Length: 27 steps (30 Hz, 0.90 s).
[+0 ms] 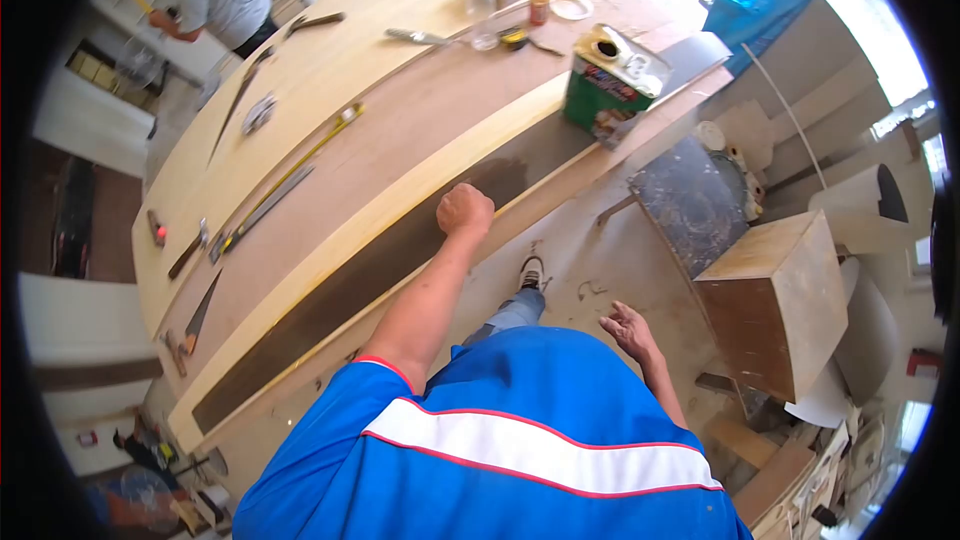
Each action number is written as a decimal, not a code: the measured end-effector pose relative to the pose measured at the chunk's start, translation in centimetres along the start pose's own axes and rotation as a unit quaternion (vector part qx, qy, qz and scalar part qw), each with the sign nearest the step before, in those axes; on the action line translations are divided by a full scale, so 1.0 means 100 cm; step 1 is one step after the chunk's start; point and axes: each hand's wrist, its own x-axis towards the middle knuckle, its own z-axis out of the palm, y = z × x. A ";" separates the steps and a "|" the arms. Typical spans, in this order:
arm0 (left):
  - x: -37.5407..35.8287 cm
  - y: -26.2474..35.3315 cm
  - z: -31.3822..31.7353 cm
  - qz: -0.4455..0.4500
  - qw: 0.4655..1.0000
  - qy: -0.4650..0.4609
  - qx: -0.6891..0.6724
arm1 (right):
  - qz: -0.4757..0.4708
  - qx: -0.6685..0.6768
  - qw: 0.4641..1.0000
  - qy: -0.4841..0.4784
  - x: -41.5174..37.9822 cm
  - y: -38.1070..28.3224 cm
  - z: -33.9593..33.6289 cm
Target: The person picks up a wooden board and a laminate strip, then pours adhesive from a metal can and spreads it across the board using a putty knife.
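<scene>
My left hand (466, 209) is closed over the dark strip (370, 270) that runs along the near side of the workbench. What it grips, if anything, is hidden beneath it. A wetter-looking dark patch shows on the strip just beyond that hand. My right hand (630, 328) hangs in the air to the right of my body, above the floor, its fingers apart and holding nothing. The green and white metal can (608, 90) stands at the far right end of the strip, away from both hands.
Across the bench (330, 190) lie a yellow tape measure (330, 135), a hammer (315, 22) and saws. A clear bottle with a red cap (481, 15) stands farther back. A wooden box (770, 300) is on the right. Another person (215, 0) works at upper left.
</scene>
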 end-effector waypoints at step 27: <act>-0.031 0.082 0.055 -0.279 0.545 0.079 -0.787 | 0.039 0.428 0.891 0.143 0.526 -0.099 -0.425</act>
